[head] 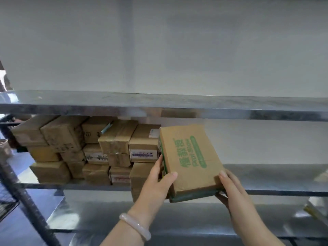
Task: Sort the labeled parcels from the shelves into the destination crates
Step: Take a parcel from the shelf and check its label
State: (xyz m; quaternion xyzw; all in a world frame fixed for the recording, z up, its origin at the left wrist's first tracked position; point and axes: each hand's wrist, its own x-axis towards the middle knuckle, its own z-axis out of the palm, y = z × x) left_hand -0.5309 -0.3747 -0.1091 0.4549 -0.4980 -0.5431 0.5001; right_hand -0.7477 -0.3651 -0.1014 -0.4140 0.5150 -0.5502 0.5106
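A flat brown cardboard parcel (190,160) with green print and a dark green edge is held tilted in front of the middle shelf (275,176). My left hand (156,181) grips its left side, thumb on top and fingers along the edge. My right hand (232,189) grips its lower right corner, thumb on top and fingers underneath. To the left, several brown taped parcels (113,139) are stacked on the same shelf, some with white labels (143,154).
A metal upper shelf (159,103) runs across above the parcels. A lower shelf surface (110,215) lies beneath my arms. A dark upright post (26,205) stands at the left, with a black wire basket (7,205) beyond it. A white wall is behind.
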